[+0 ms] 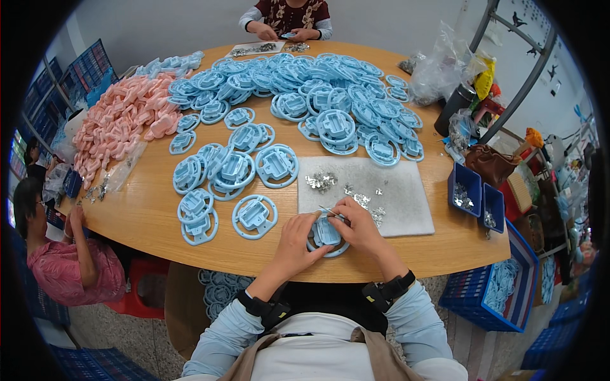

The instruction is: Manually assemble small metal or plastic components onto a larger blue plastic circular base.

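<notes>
A light-blue round plastic part point(326, 233), with a raised box-like middle inside a ring, lies at the table's near edge. My left hand point(293, 245) closes on its left side, thumb along the near rim. At its far right side, my right hand point(359, 227) pinches a thin metal tool point(330, 213) whose tip points left over the part; its exact kind is too small to tell. Just beyond my hands, a white foam mat point(406, 197) carries a heap of small metal pieces point(321, 182) and a looser scatter of them.
A big pile of blue parts point(330, 82) covers the table's middle, with pink parts point(124, 117) farther left. Two blue bins point(465, 188) of metal pieces stand at the right edge, above a blue crate point(473, 289). Co-workers sit left point(73, 270) and opposite point(293, 18).
</notes>
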`<state>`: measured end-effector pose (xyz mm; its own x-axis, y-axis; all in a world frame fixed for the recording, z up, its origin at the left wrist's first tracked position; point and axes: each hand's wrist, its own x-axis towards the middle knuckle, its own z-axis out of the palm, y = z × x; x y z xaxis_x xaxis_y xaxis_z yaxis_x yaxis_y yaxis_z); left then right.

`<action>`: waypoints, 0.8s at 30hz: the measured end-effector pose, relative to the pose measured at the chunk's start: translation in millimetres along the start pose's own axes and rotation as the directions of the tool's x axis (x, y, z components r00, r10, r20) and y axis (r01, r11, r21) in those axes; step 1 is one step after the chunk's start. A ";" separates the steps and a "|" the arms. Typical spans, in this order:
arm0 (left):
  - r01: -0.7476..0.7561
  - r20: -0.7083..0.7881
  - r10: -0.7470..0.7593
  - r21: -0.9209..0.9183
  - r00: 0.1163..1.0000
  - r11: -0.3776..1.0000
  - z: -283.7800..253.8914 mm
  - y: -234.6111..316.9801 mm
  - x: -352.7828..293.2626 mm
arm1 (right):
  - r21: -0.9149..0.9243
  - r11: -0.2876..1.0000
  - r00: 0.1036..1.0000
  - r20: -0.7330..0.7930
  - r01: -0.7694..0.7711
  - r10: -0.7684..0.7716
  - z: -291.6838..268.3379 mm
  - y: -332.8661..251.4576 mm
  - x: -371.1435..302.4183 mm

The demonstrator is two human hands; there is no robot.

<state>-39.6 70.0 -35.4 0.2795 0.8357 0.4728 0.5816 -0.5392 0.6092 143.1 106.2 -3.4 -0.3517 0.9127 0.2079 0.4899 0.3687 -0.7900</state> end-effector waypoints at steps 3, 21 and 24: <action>0.000 -0.001 0.000 -0.001 1.000 1.000 -0.3 0.6 -0.5 | -0.009 1.000 1.000 0.002 0.010 -0.010 -0.5 0.5 -0.3; -0.014 0.010 0.014 -0.019 1.000 1.000 1.4 -1.6 -1.6 | -0.027 1.000 0.999 -0.038 0.004 -0.005 3.9 7.1 -3.6; -0.017 0.009 0.017 -0.013 1.000 1.000 1.2 -1.3 -1.6 | -0.034 0.999 0.998 -0.061 0.026 -0.028 4.4 6.3 -3.6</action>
<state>-39.9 69.4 -37.7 0.2961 0.8274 0.4771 0.5670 -0.5543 0.6093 144.0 104.4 -11.6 -0.3163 0.9109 0.2650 0.5076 0.3984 -0.7639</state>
